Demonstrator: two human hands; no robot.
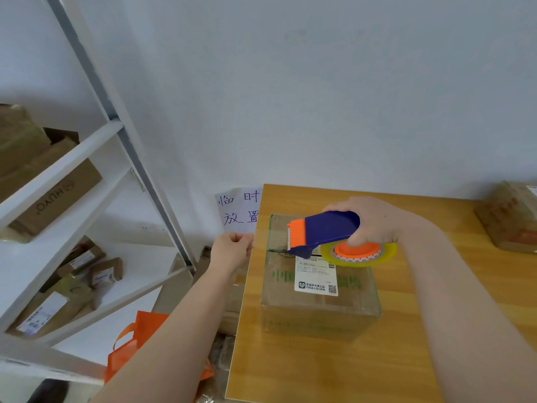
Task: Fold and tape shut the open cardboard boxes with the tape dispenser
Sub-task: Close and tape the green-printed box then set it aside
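Note:
A cardboard box [319, 303] with closed flaps, green print and a white shipping label sits on the wooden table [319, 373]. My right hand [374, 222] grips a blue and orange tape dispenser [328, 231] with a yellowish tape roll, held just above the box's far top edge. My left hand [232, 248] is off the table's left edge, fingers pinched on the end of a clear strip of tape [261, 245] stretched from the dispenser's blade.
Another taped parcel [511, 216] lies at the table's far right. A white metal shelf [87, 199] with several cardboard boxes stands to the left. An orange bag [136, 341] and more boxes sit on the floor. A handwritten paper sign [236, 207] hangs on the wall.

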